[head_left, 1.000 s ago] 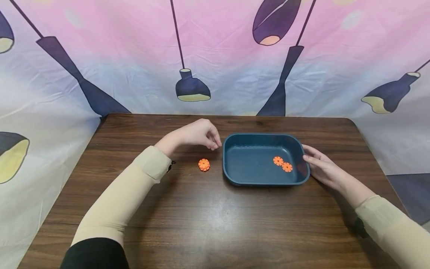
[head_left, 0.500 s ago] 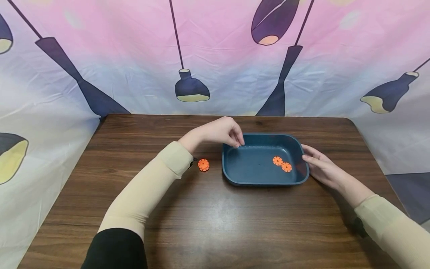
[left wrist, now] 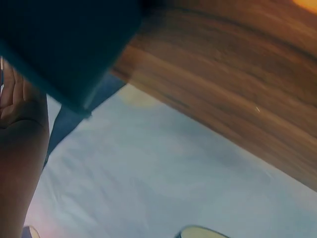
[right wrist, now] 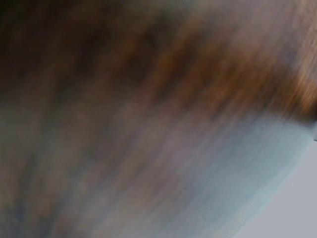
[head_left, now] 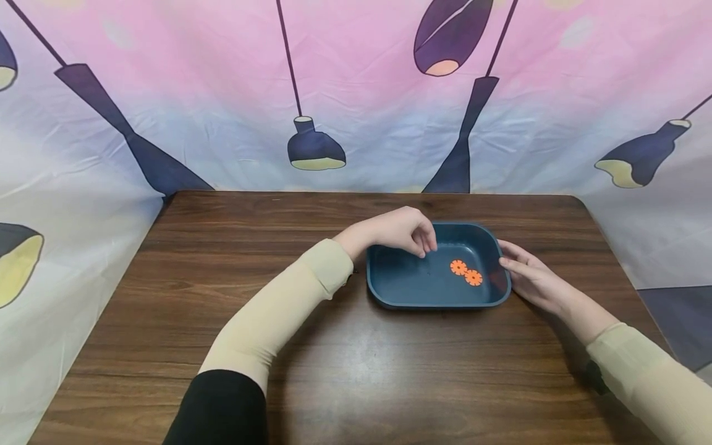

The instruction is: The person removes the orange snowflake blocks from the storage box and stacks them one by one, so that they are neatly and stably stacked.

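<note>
A dark teal tray (head_left: 395,290) stands right of the table's middle in the head view. Two orange notched building discs, a left one (head_left: 458,267) and a right one (head_left: 473,277), lie edge to edge on its floor. My left hand (head_left: 403,232) hovers over the tray's back left part with bent fingers pointing down; nothing shows between them. Its palm (left wrist: 22,111) appears beyond the tray wall (left wrist: 64,44) in the left wrist view. My right hand (head_left: 534,278) holds the tray's right end, thumb at the rim. The right wrist view is blurred.
An orange patch (left wrist: 308,4) shows at the left wrist view's corner; in the head view my left sleeve (head_left: 278,309) covers that spot. A brown wooden table (head_left: 356,383) lies beneath, with a lamp-patterned cloth (head_left: 222,123) hanging behind.
My left hand has moved right, from beside the tray to above its inside. The orange discs left of the tray are now behind my sleeve. My right hand stays at the tray's end.
</note>
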`<state>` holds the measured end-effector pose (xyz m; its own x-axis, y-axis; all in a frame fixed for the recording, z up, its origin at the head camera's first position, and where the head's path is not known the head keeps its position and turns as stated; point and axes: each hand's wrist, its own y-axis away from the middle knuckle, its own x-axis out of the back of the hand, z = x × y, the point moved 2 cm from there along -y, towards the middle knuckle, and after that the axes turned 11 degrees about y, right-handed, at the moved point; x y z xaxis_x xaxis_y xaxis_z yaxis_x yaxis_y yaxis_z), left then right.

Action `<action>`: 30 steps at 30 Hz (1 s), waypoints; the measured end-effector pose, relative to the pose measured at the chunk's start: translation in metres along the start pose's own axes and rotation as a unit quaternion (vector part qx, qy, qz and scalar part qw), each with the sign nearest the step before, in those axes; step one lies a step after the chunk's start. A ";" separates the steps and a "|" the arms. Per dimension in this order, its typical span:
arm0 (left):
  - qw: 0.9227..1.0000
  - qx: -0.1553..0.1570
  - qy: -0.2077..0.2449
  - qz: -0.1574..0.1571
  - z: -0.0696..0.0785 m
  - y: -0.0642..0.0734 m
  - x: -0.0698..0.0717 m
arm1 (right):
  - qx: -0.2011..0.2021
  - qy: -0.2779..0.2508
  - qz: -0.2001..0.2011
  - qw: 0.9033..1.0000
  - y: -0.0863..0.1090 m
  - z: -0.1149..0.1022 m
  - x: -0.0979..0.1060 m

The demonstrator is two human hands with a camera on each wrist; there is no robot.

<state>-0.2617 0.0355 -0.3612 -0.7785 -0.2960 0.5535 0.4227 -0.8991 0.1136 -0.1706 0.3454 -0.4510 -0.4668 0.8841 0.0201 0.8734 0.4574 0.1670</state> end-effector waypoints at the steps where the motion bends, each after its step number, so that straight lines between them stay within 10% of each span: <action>1: 1.000 -0.002 0.001 -0.002 0.000 -0.003 -0.002 | 0.000 0.002 0.000 1.000 0.000 0.000 0.000; 30: 0.997 0.012 -0.080 -0.017 -0.007 -0.042 -0.042 | -0.019 0.007 0.012 1.000 0.000 0.000 0.002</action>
<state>-0.2497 0.0840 -0.3951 -0.7099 -0.2089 0.6726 0.4101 -0.8990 0.1537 -0.1719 0.3469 -0.4514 -0.4484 0.8931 0.0373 0.8782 0.4324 0.2045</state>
